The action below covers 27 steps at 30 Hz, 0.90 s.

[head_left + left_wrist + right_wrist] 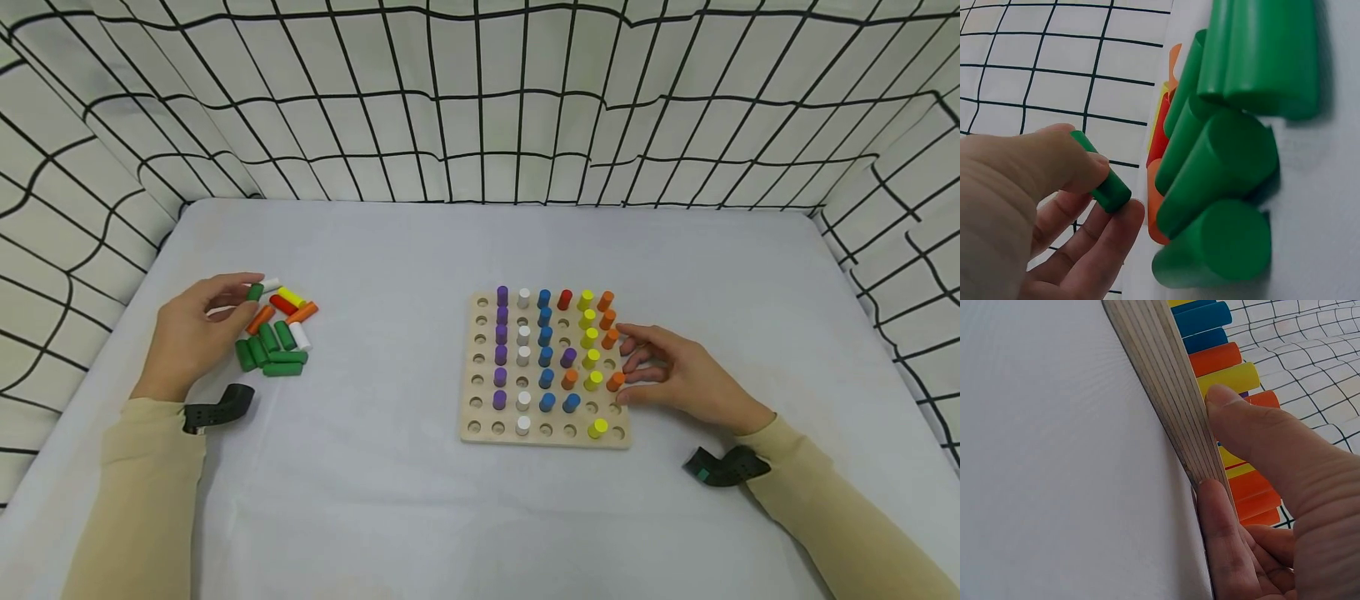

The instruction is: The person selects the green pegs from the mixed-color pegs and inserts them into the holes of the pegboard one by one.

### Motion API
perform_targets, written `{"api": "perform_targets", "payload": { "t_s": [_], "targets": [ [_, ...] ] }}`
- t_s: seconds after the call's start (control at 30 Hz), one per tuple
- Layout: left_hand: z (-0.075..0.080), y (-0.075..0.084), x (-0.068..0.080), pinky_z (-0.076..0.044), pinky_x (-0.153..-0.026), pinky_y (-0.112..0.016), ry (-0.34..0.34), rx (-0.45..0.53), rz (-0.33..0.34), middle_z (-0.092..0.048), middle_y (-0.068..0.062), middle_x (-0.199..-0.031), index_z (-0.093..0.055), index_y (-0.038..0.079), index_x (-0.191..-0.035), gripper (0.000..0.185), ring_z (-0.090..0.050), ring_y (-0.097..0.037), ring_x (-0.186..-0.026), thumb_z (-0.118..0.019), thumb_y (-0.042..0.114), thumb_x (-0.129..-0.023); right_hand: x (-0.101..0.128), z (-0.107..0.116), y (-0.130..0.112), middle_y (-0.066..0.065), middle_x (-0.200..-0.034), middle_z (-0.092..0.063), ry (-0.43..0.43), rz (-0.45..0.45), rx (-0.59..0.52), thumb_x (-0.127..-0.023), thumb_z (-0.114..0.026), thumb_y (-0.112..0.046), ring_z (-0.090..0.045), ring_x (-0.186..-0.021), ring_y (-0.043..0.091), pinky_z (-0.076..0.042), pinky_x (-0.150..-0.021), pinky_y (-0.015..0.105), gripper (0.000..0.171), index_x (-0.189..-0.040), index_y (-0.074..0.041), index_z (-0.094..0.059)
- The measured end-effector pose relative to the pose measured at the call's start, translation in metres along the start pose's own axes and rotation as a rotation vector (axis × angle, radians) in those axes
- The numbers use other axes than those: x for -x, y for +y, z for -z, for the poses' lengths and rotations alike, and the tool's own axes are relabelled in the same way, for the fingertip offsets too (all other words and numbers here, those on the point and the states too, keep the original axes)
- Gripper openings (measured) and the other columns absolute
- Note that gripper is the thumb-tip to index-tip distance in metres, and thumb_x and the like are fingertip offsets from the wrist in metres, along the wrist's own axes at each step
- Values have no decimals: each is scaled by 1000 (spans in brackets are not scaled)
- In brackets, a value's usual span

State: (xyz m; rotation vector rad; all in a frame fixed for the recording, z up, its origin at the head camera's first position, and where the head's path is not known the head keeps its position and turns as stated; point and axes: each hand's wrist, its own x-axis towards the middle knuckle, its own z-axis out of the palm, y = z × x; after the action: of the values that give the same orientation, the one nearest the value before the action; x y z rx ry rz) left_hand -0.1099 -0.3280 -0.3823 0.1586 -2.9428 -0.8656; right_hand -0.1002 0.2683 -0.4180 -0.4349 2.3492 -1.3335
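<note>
My left hand [242,302] pinches a green peg [255,292] between thumb and fingers, just above a loose pile of pegs [277,346]. The left wrist view shows that green peg [1102,178] clear of the cloth, with several more green pegs [1222,156] lying beside it. My right hand [628,379] is at the right edge of a wooden pegboard [480,433]. Its thumb [1241,419] lies on the board's top rim beside orange and yellow pegs, and a finger [1216,531] runs along the board's side [1160,381]. Purple, white, blue, yellow and orange pegs stand in the board.
The pile also holds orange, red, yellow and white pegs [288,302]. A pale cloth covers the table [390,250], and grid-patterned fabric walls [480,100] close it in on three sides. Several board holes stand without pegs.
</note>
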Motion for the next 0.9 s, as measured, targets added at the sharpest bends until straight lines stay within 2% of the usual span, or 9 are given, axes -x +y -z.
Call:
{"api": "perform_targets", "payload": {
  "t_s": [0.13,0.27,0.37,0.47,0.53,0.73,0.9],
  "targets": [
    [0,4,0,-51,-108,-34,-3,4,-3,-57,-20,-140,-57,18,-148,44,-56,-39,-129,-56,32,-106,1,0,-1,11,-127,-56,1,2,-6,-82,-89,-23,-68,-104,5,-60,-91,15,90,-155,-8,-41],
    [0,8,2,-48,-102,-6,14,24,-16,-58,-16,-140,-59,18,-146,43,-56,-30,-126,-56,33,-106,1,1,-2,11,-127,-56,2,0,-9,-82,-89,-23,-68,-104,5,-60,-91,15,90,-156,-8,-41],
    [0,11,3,-39,-90,8,35,50,-34,-59,-11,-138,-60,19,-144,42,-55,-7,-118,-58,34,-105,2,1,-2,11,-127,-56,0,-4,-7,-82,-89,-23,-68,-104,5,-60,-91,14,90,-156,-8,-40],
    [-1,16,2,-38,-88,9,53,88,-59,-59,-7,-136,-62,19,-142,41,-48,12,-108,-61,34,-104,2,1,-1,11,-127,-56,0,-3,-5,-82,-89,-24,-68,-104,5,-59,-92,14,90,-156,-8,-40],
    [-1,20,2,-39,-88,9,54,114,-75,-59,-3,-134,-63,19,-141,40,-47,17,-105,-62,32,-103,2,1,-1,11,-127,-56,2,1,-1,-82,-89,-24,-68,-104,5,-59,-92,14,89,-155,-7,-41],
    [-6,27,2,-39,-88,9,54,164,-104,-61,14,-126,-65,17,-138,37,-52,17,-105,-65,27,-102,2,1,0,10,-126,-57,11,20,13,-82,-89,-22,-66,-104,5,-60,-91,15,90,-156,-8,-41],
    [-14,39,3,-43,-90,6,75,247,-143,-59,28,-117,-68,16,-135,34,-56,15,-105,-65,19,-101,-1,0,2,10,-126,-57,9,25,20,-82,-89,-23,-67,-104,5,-60,-91,15,90,-156,-8,-41]
  ]
}}
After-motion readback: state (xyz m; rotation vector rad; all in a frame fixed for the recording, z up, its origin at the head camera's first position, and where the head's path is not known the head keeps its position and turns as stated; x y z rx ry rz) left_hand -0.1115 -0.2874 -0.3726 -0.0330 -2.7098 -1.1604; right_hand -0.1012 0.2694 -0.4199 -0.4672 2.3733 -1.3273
